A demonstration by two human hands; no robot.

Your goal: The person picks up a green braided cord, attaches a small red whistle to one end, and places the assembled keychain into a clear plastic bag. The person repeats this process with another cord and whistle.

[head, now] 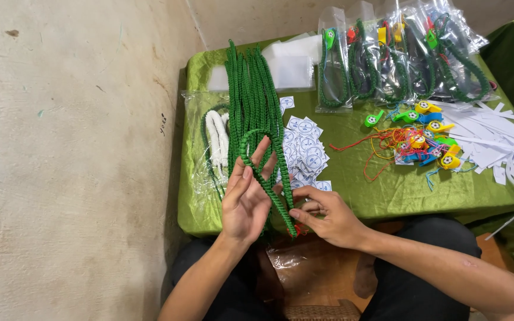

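My left hand [244,201] is raised with fingers apart, a green braided cord [267,178] looped over its fingertips. My right hand [323,215] pinches the lower end of that cord near a small red tip [299,230]. Behind them a bundle of long green braided cords [252,95] lies on the green tablecloth [352,190]. White round-printed paper tags [306,151] sit just right of the bundle.
Bagged green cords with whistles [400,56] lie at the back. Colourful plastic whistles with strings [420,139] and white paper strips [498,139] are to the right. A clear bag with white cords [214,139] sits left. A concrete wall [72,154] fills the left side.
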